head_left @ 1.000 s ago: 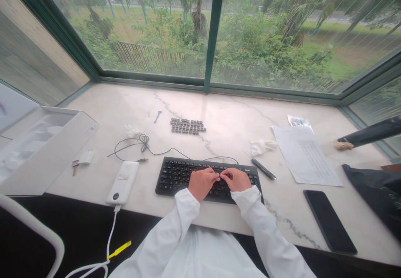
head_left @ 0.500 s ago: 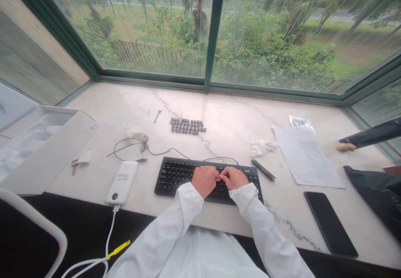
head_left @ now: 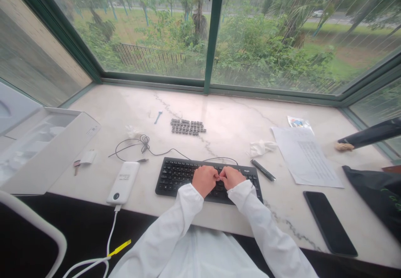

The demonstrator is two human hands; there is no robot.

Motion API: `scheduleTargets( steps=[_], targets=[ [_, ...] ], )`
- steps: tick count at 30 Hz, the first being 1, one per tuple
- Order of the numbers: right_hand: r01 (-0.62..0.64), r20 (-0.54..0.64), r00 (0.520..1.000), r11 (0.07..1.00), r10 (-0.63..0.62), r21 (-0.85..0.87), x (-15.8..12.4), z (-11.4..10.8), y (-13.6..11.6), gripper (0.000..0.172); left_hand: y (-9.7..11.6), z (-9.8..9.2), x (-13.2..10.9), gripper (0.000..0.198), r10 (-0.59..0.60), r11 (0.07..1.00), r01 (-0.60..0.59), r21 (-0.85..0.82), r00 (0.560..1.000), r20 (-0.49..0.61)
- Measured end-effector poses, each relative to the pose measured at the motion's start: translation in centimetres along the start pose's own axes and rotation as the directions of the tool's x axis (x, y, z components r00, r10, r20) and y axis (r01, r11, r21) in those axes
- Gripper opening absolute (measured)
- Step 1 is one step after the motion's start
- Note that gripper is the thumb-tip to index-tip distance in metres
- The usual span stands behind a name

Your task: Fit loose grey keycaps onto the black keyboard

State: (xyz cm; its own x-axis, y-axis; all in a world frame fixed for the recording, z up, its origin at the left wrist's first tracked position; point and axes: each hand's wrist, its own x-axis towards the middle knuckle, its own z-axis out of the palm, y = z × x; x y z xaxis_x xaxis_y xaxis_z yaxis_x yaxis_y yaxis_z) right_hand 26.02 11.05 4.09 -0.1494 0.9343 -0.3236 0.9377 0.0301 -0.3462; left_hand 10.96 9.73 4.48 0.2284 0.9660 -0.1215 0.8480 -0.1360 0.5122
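A black keyboard (head_left: 167,186) lies on the marble counter in front of me, and the key places on its left part look bare of caps. Over its middle, my left hand (head_left: 205,180) is closed, with the fingertips pinched together. My right hand (head_left: 232,177) meets it from the other side, likewise pinched, the fingertips of both touching. Whatever sits between them is too small and hidden to make out. Beyond the keyboard, several dark keycaps (head_left: 188,126) are laid out in rows. A small blue tool (head_left: 158,117) rests to their left.
A white power bank (head_left: 123,182) with a cable lies left of the keyboard, near a coiled black cord (head_left: 144,143). An open white box (head_left: 62,156) stands far left. To the right are a black pen (head_left: 263,170), printed paper (head_left: 305,156) and a phone (head_left: 330,223).
Both hands stay pinched together over the keyboard, almost unmoved. The whole view has shifted very slightly.
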Motion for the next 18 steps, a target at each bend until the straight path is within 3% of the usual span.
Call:
scheduleTargets(
  steps=[6,12,18],
  targets=[
    [0.071,-0.131,0.990,0.988,-0.053,0.135,-0.9,0.7,0.4,0.006,-0.3,0.7,-1.3,0.018,-0.005,0.995,-0.003,-0.105,0.997,-0.077],
    [0.107,-0.357,0.933,0.983,-0.048,0.149,-2.5,1.2,2.0,0.013,-1.4,-0.2,-3.0,0.013,-0.025,0.979,-0.026,-0.204,0.969,-0.244],
    [0.109,-0.393,0.918,0.987,-0.056,0.116,-1.6,-0.9,2.5,0.013,-1.6,-0.8,-4.5,0.021,-0.054,0.987,0.013,-0.162,0.967,-0.251]
  ],
)
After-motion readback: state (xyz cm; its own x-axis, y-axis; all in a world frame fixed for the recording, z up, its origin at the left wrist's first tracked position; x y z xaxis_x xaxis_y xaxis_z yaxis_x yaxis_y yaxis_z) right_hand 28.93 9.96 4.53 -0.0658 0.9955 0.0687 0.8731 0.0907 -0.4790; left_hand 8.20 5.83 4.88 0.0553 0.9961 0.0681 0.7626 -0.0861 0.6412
